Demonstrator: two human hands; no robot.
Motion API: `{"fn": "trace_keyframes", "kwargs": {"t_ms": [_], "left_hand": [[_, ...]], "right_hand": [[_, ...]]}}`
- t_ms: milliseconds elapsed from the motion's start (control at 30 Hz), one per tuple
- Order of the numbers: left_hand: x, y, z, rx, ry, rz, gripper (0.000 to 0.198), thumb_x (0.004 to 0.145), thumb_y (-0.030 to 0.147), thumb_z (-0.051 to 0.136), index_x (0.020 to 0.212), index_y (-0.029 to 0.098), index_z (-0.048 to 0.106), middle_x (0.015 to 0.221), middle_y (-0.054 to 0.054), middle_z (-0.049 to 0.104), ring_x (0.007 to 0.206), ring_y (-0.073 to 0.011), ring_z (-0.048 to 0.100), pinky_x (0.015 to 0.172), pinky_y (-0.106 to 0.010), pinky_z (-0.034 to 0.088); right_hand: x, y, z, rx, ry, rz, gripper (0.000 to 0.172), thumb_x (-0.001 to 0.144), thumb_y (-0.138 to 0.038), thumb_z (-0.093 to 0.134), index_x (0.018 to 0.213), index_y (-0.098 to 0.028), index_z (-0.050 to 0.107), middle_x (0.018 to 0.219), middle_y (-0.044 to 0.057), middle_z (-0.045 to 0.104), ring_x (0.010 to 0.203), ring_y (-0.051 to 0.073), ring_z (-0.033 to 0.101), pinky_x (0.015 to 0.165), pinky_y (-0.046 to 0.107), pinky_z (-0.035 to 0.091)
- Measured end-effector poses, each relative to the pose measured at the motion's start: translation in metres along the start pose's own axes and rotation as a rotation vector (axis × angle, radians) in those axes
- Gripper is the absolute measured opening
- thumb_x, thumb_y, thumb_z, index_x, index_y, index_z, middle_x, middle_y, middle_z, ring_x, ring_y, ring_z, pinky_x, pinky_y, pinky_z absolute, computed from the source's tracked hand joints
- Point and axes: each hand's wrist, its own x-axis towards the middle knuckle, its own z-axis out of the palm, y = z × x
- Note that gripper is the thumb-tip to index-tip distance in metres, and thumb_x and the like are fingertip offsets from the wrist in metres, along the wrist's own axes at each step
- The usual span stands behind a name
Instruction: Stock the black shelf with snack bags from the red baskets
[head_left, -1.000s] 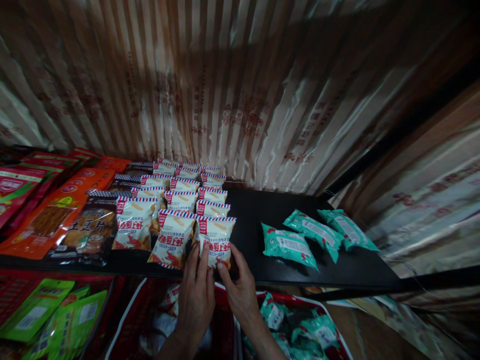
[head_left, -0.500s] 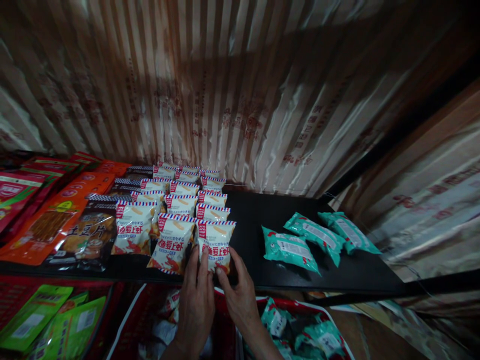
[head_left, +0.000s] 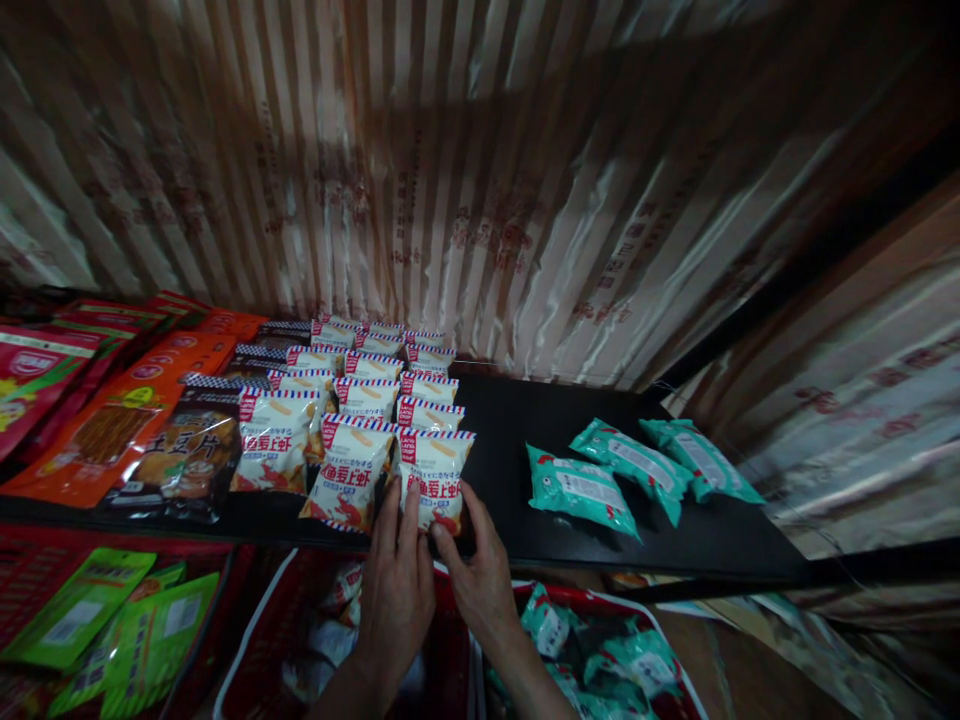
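Note:
Both hands rest on the front white snack packet [head_left: 433, 478] with red and blue striped top, at the front edge of the black shelf [head_left: 525, 440]. My left hand [head_left: 396, 580] lies with fingers stretched flat on the packet's lower left side. My right hand [head_left: 471, 565] touches its lower right corner, fingers spread round the edge. More packets of the same kind [head_left: 352, 400] stand in rows behind and to the left.
Three teal packets [head_left: 630, 465] lie on the shelf's right side. Dark and orange snack bags [head_left: 135, 430] fill the left. Below are red baskets [head_left: 645, 615] with teal packets, and green bags [head_left: 112, 630] lower left. A striped wrinkled sheet covers the back.
The hands have shifted slightly up and toward the packet's lower edge. The view has moved a little; the packets stay where they were.

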Motion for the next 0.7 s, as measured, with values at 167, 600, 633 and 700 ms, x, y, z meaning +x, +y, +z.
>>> {"fn": "trace_keyframes", "kwargs": {"t_ms": [167, 600, 633, 700], "left_hand": [[-0.004, 0.001, -0.003, 0.002, -0.018, 0.007, 0.059, 0.091, 0.013, 0.037, 0.146, 0.022, 0.019, 0.151, -0.013, 0.026, 0.139, -0.0231, 0.026, 0.106, -0.041, 0.038], [-0.025, -0.018, -0.008, 0.028, -0.032, 0.110, 0.062, 0.090, 0.004, 0.033, 0.146, 0.027, 0.019, 0.154, -0.014, 0.019, 0.139, -0.0245, 0.026, 0.103, -0.039, 0.043], [-0.025, -0.019, -0.008, 0.027, -0.029, 0.115, 0.061, 0.090, 0.004, 0.033, 0.145, 0.027, 0.022, 0.153, -0.013, 0.021, 0.138, -0.0234, 0.028, 0.102, -0.038, 0.044], [-0.023, -0.020, -0.009, 0.033, -0.013, 0.133, 0.060, 0.090, 0.003, 0.033, 0.143, 0.027, 0.026, 0.151, -0.011, 0.026, 0.137, -0.0211, 0.030, 0.102, -0.036, 0.044]], "right_hand": [[-0.001, 0.001, -0.001, -0.014, 0.015, 0.010, 0.057, 0.083, -0.036, 0.057, 0.135, -0.018, 0.043, 0.136, 0.012, 0.051, 0.124, 0.026, 0.049, 0.102, 0.043, 0.043], [-0.005, 0.002, -0.001, -0.005, 0.009, 0.017, 0.057, 0.084, -0.036, 0.058, 0.136, -0.019, 0.041, 0.135, 0.013, 0.051, 0.121, 0.026, 0.052, 0.100, 0.045, 0.044], [-0.005, 0.003, 0.000, 0.009, 0.016, 0.019, 0.058, 0.084, -0.036, 0.058, 0.137, -0.019, 0.041, 0.135, 0.013, 0.051, 0.121, 0.026, 0.052, 0.100, 0.045, 0.045], [-0.005, 0.006, 0.001, 0.045, 0.032, 0.013, 0.060, 0.084, -0.036, 0.059, 0.138, -0.020, 0.039, 0.136, 0.013, 0.051, 0.120, 0.026, 0.053, 0.098, 0.043, 0.046]]}}
